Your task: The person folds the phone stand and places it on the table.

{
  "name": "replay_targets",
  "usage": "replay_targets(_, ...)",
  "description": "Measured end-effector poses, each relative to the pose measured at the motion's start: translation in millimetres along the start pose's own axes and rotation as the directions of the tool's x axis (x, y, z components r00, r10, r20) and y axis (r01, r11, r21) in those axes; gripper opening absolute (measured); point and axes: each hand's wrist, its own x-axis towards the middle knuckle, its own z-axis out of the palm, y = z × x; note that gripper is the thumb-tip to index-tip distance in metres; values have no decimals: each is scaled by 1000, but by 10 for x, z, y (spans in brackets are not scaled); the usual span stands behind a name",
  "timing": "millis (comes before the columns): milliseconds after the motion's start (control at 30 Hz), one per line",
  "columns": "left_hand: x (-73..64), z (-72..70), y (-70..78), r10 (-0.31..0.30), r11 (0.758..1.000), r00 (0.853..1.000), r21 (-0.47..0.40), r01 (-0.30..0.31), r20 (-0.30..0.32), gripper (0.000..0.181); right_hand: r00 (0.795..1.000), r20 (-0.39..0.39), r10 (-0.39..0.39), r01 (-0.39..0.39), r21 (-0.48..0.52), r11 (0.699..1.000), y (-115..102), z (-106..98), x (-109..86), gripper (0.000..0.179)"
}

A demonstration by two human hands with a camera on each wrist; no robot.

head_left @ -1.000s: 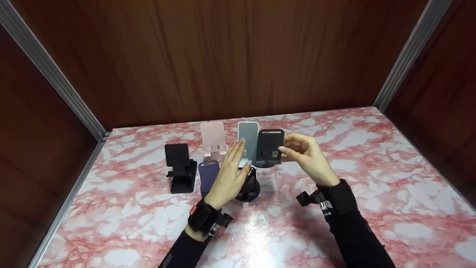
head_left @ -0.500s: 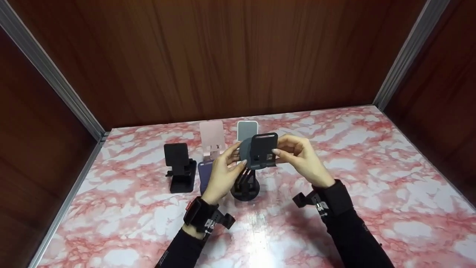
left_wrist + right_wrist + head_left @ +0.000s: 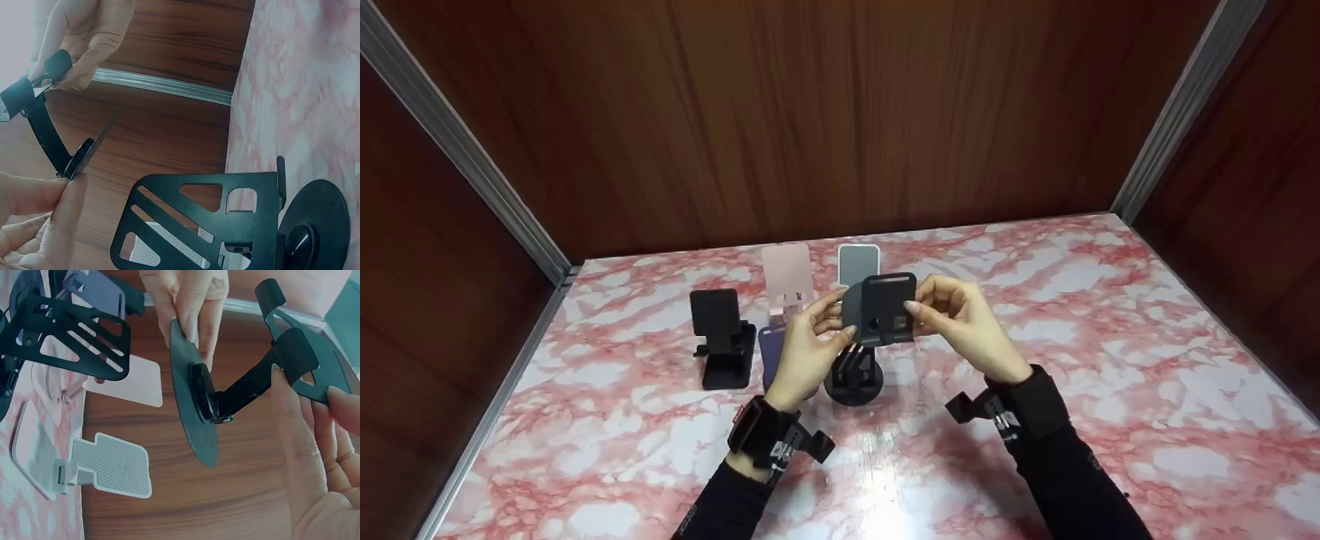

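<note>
A dark phone stand [image 3: 889, 296], with a round base and a hinged arm, is held up between both hands in the head view. My left hand [image 3: 802, 345] pinches the edge of its round base [image 3: 183, 399]. On the other side, my right hand [image 3: 964, 326] grips the edge of the phone plate [image 3: 326, 377] between thumb and fingers. The arm [image 3: 48, 135] stands out at an angle from the base. Just below the held stand, a black slotted phone stand [image 3: 855, 382] rests on the table, partly hidden by my left hand.
Behind the hands stand a white-rimmed grey phone stand [image 3: 859, 262] and a pink phone stand [image 3: 787, 270]. A purple stand [image 3: 771, 349] is partly covered by my left hand. A black stand [image 3: 716, 311] is farther left on the marbled table [image 3: 622, 450]. Wood-grain panels [image 3: 840, 120] enclose the back and sides.
My left hand has gone from straight fingers beside the stand to pinching its round base. The held stand has shifted left, and its base has tipped up into view.
</note>
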Motion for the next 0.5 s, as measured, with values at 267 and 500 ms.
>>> replay_targets(267, -9, 4, 36, -11, 999, 1000, -48, 11, -10, 50, 998, 46, 30, -29, -6, 1000, -79, 15, -25, 16)
replay_targets(500, -16, 39, 66, -5, 998, 1000, -70, 4, -15, 50, 997, 52, 53, -54, 20, 998, -109, -46, -36, 13)
